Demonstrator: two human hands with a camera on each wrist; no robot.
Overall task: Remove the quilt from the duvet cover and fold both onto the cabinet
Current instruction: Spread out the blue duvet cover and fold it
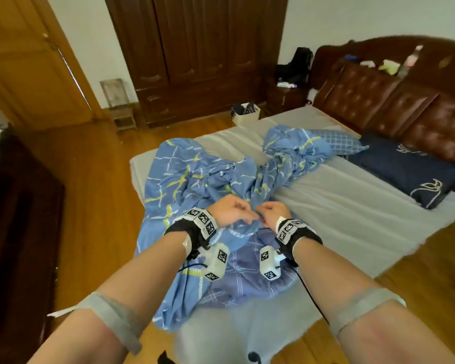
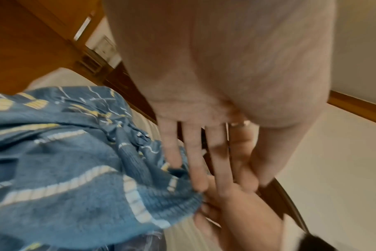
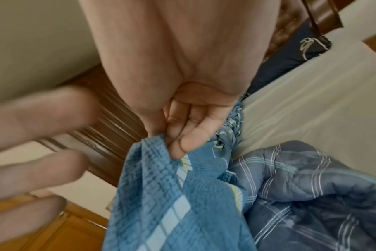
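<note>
Two hands meet at one blue duvet cover (image 1: 195, 174): right hand (image 1: 275, 212) pinches its edge, left hand (image 1: 230, 209) touches it straight-fingered; one plaid quilt (image 1: 247, 269) lies beneath.

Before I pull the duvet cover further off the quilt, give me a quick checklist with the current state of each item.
1. Right hand pinches the duvet cover edge: ok.
2. Left hand gripping the cover: not ok; its fingers lie straight against the cloth.
3. Quilt exposed at the opening: ok, plaid padding shows.
4. Quilt fully free of the cover: not ok, most remains inside.
5. Cover free of snags up the bed: cannot tell; it is bunched.
6. Navy pillow clear of the bedding: ok.
</note>
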